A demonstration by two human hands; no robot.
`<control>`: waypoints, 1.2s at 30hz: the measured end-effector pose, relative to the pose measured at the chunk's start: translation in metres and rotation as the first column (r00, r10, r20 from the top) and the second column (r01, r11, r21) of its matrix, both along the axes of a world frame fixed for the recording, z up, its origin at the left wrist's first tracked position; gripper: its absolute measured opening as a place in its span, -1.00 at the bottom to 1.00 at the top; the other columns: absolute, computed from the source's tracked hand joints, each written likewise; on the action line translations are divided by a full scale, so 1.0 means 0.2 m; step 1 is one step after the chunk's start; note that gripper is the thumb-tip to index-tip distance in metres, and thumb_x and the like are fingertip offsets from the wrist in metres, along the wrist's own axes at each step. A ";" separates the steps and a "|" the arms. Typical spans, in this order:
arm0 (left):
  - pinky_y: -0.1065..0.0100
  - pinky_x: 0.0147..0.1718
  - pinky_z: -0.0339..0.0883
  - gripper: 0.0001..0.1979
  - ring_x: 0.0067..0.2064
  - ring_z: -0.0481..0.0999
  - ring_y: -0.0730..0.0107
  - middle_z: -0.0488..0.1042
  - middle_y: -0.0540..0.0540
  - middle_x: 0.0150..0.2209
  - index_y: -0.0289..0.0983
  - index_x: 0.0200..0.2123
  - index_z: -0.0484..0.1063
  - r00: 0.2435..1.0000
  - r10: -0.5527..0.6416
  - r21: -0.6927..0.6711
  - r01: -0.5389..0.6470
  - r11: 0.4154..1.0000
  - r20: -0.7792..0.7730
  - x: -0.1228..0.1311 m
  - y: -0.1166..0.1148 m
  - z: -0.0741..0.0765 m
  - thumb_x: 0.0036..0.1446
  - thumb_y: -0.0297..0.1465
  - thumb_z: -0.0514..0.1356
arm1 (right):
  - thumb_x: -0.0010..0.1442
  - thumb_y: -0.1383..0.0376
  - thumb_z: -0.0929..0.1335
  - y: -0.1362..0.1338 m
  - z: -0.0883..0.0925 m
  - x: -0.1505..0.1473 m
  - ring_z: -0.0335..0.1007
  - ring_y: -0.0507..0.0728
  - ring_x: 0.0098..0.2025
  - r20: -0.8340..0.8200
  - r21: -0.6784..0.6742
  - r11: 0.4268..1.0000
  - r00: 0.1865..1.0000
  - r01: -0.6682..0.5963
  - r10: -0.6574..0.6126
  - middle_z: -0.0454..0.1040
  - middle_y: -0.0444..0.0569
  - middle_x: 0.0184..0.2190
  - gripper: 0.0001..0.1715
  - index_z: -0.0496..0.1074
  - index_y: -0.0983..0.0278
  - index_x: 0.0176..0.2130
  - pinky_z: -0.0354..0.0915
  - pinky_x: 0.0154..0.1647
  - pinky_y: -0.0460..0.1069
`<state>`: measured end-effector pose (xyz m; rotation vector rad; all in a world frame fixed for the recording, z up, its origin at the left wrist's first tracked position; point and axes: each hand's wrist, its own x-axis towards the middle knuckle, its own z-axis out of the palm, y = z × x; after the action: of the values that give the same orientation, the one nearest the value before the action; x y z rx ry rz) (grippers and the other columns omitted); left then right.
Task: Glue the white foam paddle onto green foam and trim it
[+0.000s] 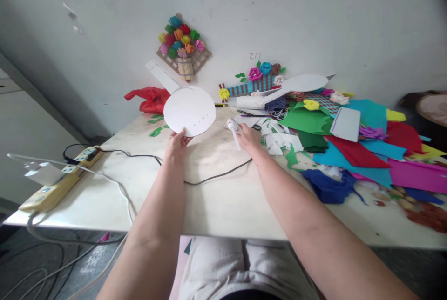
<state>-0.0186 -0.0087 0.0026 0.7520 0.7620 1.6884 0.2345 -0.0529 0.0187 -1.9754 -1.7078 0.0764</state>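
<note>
A round white card cutout, with a long narrow strip running up to its left, is pinched at its lower edge by my left hand. Small dark marks show on the disc. My right hand is closed around a white paper flower whose stem points down. Just right of that hand lie white paper scraps. Another white cutout with an oval part and a strip rests at the back, next to a white roll. A pencil lies near the right hand.
Coloured paper and felt sheets cover the right side. A red plastic bag sits back left. A power strip lies at the left edge, and a black cable crosses the table. A paper flower bouquet hangs on the wall.
</note>
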 end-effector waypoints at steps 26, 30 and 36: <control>0.46 -0.44 0.42 -0.73 -0.49 0.43 0.56 0.45 0.02 -0.43 -0.25 -0.34 0.36 0.956 0.201 0.170 -0.167 0.971 -0.211 0.01 0.03 -0.02 -0.14 -0.31 0.32 | 0.10 0.36 0.26 0.07 -0.11 -0.06 0.31 0.22 -0.09 0.272 0.037 0.970 0.937 -0.239 0.220 0.42 0.15 -0.15 -0.53 0.43 0.34 0.01 0.16 -0.05 0.00; 0.41 -0.32 0.41 -0.84 -0.39 0.46 0.47 0.42 0.02 -0.49 -0.27 -0.43 0.37 0.869 0.375 0.181 -0.332 0.926 -0.322 0.02 0.05 -0.01 -0.06 -0.33 0.26 | 0.07 0.31 0.30 0.04 -0.09 -0.06 0.30 0.24 -0.09 0.235 0.076 0.970 0.950 -0.230 0.206 0.41 0.15 -0.17 -0.56 0.48 0.30 -0.04 0.16 -0.04 0.02; 0.19 0.12 0.16 -0.80 0.05 0.42 0.20 0.54 -0.06 -0.25 -0.22 -0.39 0.52 0.633 0.520 0.350 -0.384 0.854 -0.574 0.02 0.04 -0.01 -0.10 -0.57 0.19 | 0.12 0.15 0.29 0.08 -0.08 -0.06 0.34 0.19 -0.15 -0.236 0.357 0.923 0.943 -0.141 0.235 0.45 0.07 -0.28 -0.57 0.47 0.34 -0.09 0.23 -0.09 0.03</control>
<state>-0.0141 -0.0009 0.0005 1.4328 1.3834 1.9828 0.2231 -0.0366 0.0022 -1.4727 -1.6030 0.1139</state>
